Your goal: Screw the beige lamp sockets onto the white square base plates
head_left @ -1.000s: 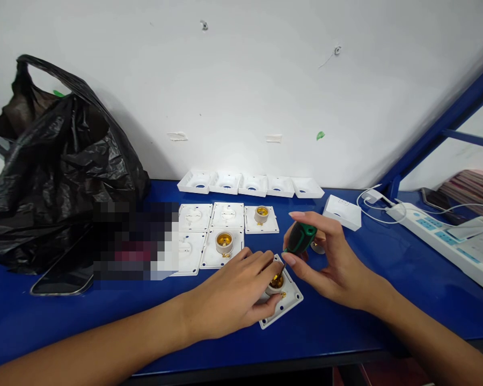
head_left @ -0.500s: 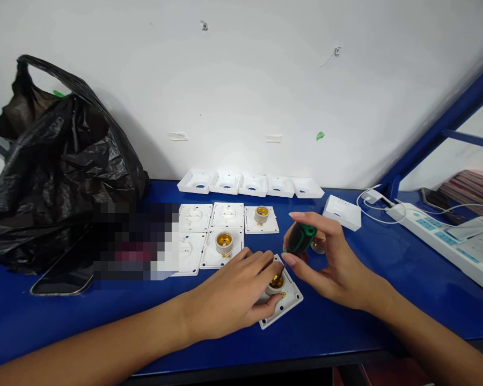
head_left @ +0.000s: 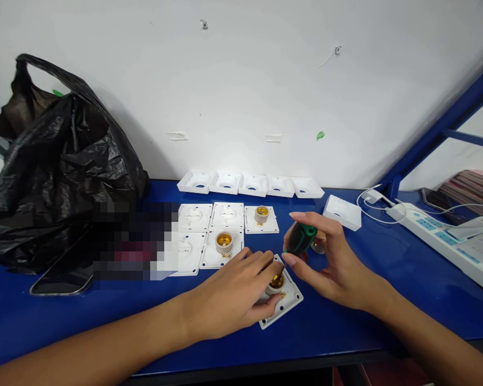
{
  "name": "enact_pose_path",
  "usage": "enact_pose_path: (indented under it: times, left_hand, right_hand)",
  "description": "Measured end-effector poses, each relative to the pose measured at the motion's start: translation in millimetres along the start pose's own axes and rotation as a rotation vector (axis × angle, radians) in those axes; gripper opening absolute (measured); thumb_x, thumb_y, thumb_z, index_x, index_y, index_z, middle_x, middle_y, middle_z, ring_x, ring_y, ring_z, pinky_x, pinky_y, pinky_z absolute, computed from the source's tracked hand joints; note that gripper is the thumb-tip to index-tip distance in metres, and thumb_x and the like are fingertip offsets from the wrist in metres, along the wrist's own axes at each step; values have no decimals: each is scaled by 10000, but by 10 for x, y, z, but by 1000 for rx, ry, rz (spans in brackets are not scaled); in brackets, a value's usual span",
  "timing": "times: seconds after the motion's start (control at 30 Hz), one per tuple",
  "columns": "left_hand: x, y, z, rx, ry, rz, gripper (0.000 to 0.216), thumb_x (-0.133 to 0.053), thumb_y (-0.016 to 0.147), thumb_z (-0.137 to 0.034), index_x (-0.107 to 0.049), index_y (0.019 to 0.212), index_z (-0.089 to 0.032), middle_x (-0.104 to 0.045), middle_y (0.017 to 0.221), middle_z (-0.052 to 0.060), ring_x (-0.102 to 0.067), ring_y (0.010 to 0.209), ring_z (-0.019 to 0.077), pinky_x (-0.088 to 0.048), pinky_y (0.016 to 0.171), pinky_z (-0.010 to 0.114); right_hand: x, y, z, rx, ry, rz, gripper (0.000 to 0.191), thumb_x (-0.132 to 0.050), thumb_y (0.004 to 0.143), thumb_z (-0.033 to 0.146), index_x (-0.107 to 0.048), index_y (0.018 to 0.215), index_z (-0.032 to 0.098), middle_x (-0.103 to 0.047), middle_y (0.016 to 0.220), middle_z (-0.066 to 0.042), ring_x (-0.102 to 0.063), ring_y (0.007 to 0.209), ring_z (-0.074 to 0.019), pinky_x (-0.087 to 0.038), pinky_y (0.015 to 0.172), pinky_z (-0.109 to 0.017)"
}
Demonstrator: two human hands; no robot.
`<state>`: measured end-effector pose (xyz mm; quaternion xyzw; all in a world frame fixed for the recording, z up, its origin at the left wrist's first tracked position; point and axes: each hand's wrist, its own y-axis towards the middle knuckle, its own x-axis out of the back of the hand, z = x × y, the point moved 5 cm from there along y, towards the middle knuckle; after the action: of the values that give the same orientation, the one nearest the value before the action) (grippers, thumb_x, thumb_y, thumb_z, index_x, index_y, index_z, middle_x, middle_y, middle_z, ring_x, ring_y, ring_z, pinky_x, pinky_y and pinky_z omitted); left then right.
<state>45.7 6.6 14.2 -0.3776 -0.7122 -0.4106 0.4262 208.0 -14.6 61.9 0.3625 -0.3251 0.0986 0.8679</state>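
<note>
My left hand (head_left: 241, 292) is closed around a round lamp socket (head_left: 276, 284) with a gold-coloured inside, which sits on a square white base plate (head_left: 292, 297). In my right hand (head_left: 334, 262) is a screwdriver (head_left: 301, 238) with a green and black handle, held between thumb and fingers. Its thin shaft slants down into the socket; the tip is hidden. Behind my hands lie several white base plates (head_left: 193, 217). Two of them carry a gold-lined socket, one nearer (head_left: 224, 243) and one farther back (head_left: 261, 214). Another socket (head_left: 317, 246) shows partly behind my right fingers.
Several white square covers (head_left: 225, 187) line the wall, and one more cover (head_left: 342, 212) lies to their right. A black plastic bag (head_left: 64, 161) and a phone (head_left: 62, 276) are at left. A power strip (head_left: 446, 238) with white cables is at right. Part of the left side is pixelated.
</note>
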Motion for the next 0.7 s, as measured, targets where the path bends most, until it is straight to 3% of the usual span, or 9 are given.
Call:
enact_pose_path:
  times: [0.47, 0.7]
  left_hand:
    - [11, 11, 1, 2, -13, 2, 186, -684, 1020, -271, -580, 1141, -174, -679, 1087, 75, -645, 922, 266, -504, 882, 420]
    - [23, 6, -7, -2, -13, -10, 159, -661, 1030, -277, -571, 1121, -183, -675, 1068, 68, -649, 916, 264, -504, 876, 418]
  right_hand:
    - [0, 3, 8, 6, 10, -5, 683, -639, 1020, 172, -292, 1580, 352, -627, 952, -4, -649, 704, -178, -561, 611, -358]
    - [-5, -9, 23, 24, -3, -14, 696, -646, 1009, 152, -301, 1580, 352, -644, 1012, -10, -660, 718, -164, -561, 624, -345]
